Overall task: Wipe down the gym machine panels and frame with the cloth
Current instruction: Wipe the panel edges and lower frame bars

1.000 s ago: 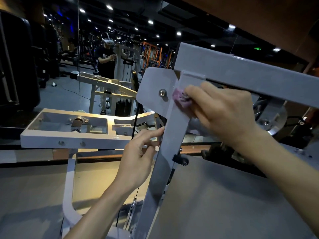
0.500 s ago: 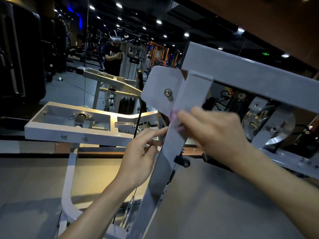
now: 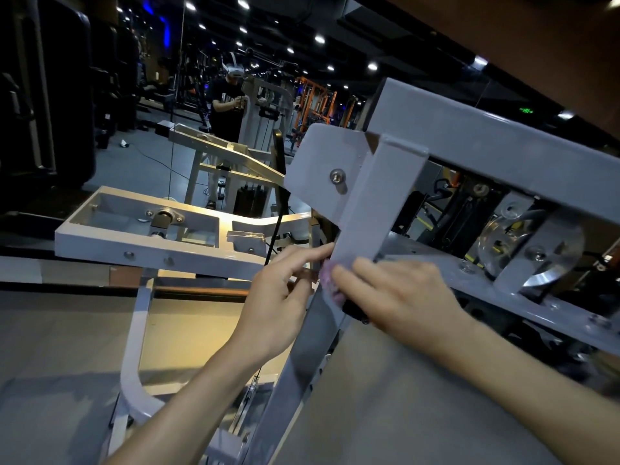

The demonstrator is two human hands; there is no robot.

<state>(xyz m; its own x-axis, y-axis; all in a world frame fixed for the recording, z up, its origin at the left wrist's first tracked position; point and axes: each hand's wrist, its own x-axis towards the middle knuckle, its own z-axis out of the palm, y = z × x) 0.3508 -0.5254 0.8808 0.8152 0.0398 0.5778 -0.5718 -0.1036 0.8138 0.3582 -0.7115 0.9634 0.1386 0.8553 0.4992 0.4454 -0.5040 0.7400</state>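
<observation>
- A small pinkish cloth [image 3: 330, 286] sits bunched against the slanted grey frame post [image 3: 365, 226], only a crumpled edge of it showing under my fingertips.
- My right hand [image 3: 396, 297] presses it onto the post, fingers curled over the wad and holding it (the thumb is out of sight, so I cannot tell how it grips underneath).
- My left hand [image 3: 278, 303] steadies the post's left edge, index finger extended and touching the metal, the other fingers loosely bent around nothing.
- I judge the cloth light, soft and quick to fold; it wants a gathered wad under flat fingers so it slides without slipping out.
- The post looks rigid and smooth, so it should take firm pressure; a black knob [image 3: 355, 310] just below my right hand could snag the fabric.
- Above, a bolted grey panel [image 3: 322, 169] joins the top beam [image 3: 503, 152]; a shiny pulley [image 3: 526, 250] lies to the right.
- Beyond, a mirror reflects a standing person [image 3: 228, 102] beside a white machine frame [image 3: 151, 243].
</observation>
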